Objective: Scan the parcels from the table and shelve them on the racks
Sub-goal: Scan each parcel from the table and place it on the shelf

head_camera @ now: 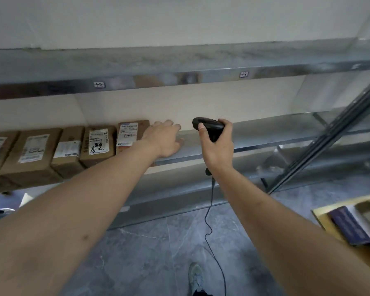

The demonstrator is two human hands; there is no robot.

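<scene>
Left hand [166, 139] lies flat with straight fingers on the shelf [265, 133], beside the last parcel [130, 133] of a row; right hand [217, 144] grips the scanner [207, 126].

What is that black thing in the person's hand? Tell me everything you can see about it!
It is a black handheld scanner, and it looks like smooth plastic. Its rounded head points left, toward the parcels on the metal shelf. The right hand grips its handle, fingers curled round it, thumb on the head. A thin black cable hangs from its bottom end down toward the grey floor. It touches only the hand.
</scene>
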